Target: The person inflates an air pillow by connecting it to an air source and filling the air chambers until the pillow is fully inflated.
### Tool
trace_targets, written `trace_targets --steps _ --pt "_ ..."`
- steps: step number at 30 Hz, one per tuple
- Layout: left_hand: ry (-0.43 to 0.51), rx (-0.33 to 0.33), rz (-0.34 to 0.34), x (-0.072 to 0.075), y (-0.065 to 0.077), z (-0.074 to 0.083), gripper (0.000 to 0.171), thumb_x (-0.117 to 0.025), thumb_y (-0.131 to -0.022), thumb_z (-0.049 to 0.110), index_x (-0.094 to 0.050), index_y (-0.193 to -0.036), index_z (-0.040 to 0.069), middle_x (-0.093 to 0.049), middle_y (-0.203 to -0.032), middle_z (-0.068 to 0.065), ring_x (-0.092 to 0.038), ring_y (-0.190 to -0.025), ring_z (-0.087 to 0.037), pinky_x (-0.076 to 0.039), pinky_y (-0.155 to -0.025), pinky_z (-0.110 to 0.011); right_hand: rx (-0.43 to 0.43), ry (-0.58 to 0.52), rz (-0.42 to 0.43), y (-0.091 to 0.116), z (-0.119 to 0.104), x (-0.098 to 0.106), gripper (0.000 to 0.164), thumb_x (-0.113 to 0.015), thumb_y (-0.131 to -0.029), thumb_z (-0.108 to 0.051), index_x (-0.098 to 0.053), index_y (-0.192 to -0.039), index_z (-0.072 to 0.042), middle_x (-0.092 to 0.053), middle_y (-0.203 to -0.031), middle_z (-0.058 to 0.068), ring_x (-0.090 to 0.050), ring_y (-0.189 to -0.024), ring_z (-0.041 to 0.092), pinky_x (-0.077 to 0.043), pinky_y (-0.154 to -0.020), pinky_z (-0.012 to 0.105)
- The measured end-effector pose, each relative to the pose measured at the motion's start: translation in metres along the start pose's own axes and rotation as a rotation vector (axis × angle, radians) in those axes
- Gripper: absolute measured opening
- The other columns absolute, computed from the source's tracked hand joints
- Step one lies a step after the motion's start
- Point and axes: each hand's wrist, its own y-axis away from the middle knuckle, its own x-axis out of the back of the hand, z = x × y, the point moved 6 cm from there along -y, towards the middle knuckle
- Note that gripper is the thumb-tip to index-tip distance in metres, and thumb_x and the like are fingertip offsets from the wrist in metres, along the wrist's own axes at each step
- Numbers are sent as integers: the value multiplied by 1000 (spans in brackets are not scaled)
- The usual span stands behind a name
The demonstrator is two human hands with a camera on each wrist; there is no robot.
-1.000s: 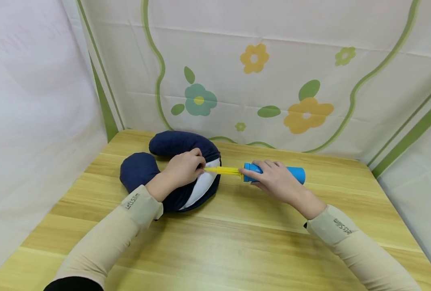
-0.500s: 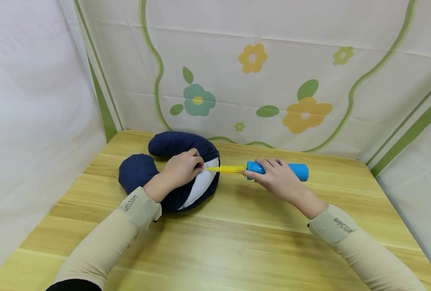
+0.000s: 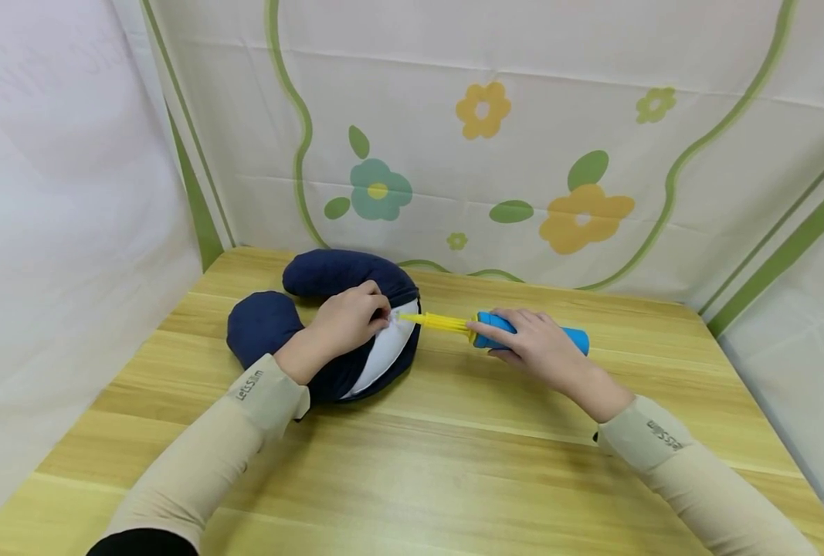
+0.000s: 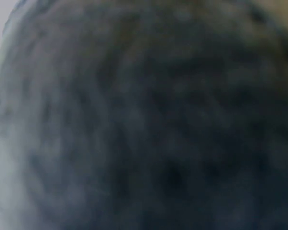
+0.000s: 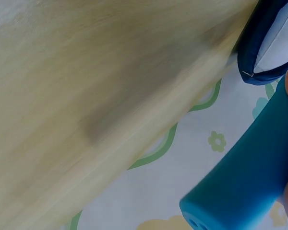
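Note:
A navy U-shaped neck pillow lies on the table, its opened cover showing a white inner. My left hand rests over the pillow and pinches a small pale valve on that inner. In my right hand is a blue hand pump, gripped round its body. The pump's yellow nozzle points left, its tip right at the valve. The right wrist view shows the pump body slanting past the thumb. Blurred navy fabric fills the left wrist view.
The wooden table reaches back to a white cloth backdrop printed with flowers. White cloth also hangs at the left side, and more stands along the right.
My right hand and the pump have shifted slightly right, and the pump now tilts with its rear end lower in the view. The left hand and the pillow have hardly moved.

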Motion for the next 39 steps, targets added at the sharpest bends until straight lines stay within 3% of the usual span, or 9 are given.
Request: trace_targets --steps 5,10,12,17,25,31,39 --pt "13 11 -10 1 0 -1 10 -77 -95 18 -76 -102 11 -61 -103 -6 -62 -82 -20 -54 -72 -35 -10 -53 15 1 2 6 74 -87 -83 -19 -52 -149 -19 -65 -121 21 -67 -100 39 -56 -80 54" --pt "26 6 -3 1 0 -1 10 -77 -95 19 -76 -101 11 -61 -103 -6 -61 -81 -20 -54 -71 -36 -71 -81 34 7 10 14 61 -69 -98 -43 -51 -150 -18 -65 -119 19 -68 -95 34 -58 -75 48" --pt "29 3 2 1 1 -1 10 -77 -95 19 -75 -101 11 -61 -102 -6 -61 -80 -20 -54 -70 -36 -102 -74 39 10 14 17 63 -71 -96 -44 -51 -150 -18 -65 -118 19 -68 -91 32 -58 -70 46" --pt "31 2 2 0 1 -2 10 -76 -96 18 -75 -102 11 -61 -102 -6 -61 -80 -20 -54 -70 -36 -175 -50 38 20 25 23 79 -89 -80 -21 -51 -149 -16 -65 -113 20 -69 -84 33 -58 -63 46" --pt "25 -3 -4 -2 1 -2 10 -76 -96 19 -75 -103 11 -61 -103 -6 -62 -81 -20 -54 -71 -35 -270 2 25 42 44 31 75 -89 -81 -19 -52 -147 -15 -65 -109 20 -69 -79 34 -57 -57 46" --pt "28 0 -8 -2 1 -2 10 -75 -96 19 -75 -103 11 -61 -103 -6 -62 -81 -21 -54 -71 -36 -373 6 -38 61 60 30 70 -85 -86 -19 -51 -147 -15 -64 -112 24 -69 -78 37 -56 -56 48" --pt "27 -5 -9 -2 1 -1 10 -75 -96 18 -75 -103 11 -61 -103 -6 -63 -82 -21 -54 -72 -36 -563 -11 -189 86 84 26 65 -76 -95 -27 -45 -151 -11 -61 -118 32 -68 -89 46 -56 -70 59"
